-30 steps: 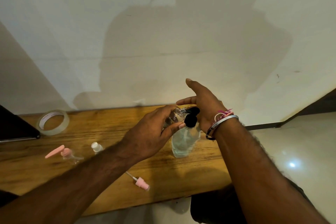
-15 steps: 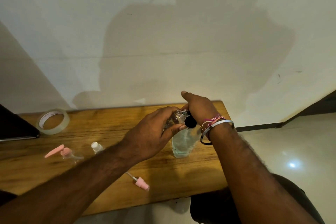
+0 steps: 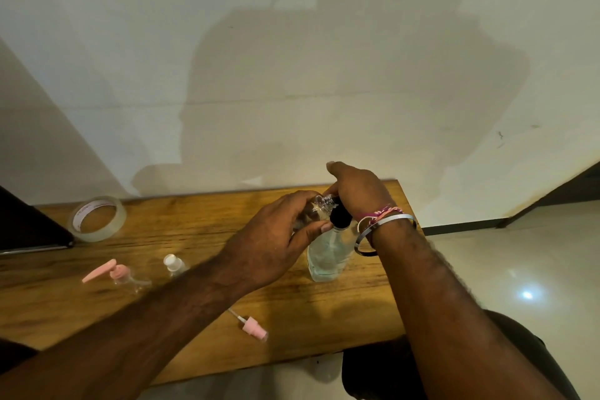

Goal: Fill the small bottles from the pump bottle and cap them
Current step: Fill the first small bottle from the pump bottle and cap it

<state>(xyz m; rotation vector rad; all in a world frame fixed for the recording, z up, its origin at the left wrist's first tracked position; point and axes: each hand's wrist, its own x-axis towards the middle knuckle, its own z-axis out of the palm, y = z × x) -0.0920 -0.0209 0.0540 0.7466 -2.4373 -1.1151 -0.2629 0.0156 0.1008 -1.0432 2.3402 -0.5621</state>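
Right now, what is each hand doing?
Left hand: grips a small clear bottle, its mouth at the pump.
Right hand: presses down on the pump bottle's black pump head.

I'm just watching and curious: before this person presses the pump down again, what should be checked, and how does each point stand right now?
1. Small bottle held firmly: ok, the left hand grips it.
2. Its open mouth at the black pump head: ok as far as shows; the spout itself is hidden.
3. Right hand on the pump head: ok, it rests on top.
4. Pump bottle upright on the wooden table with liquid left: ok.
5. How full the small bottle is: cannot tell, fingers cover it.
6. A cap ready: ok, a pink spray cap lies loose near the table's front edge.
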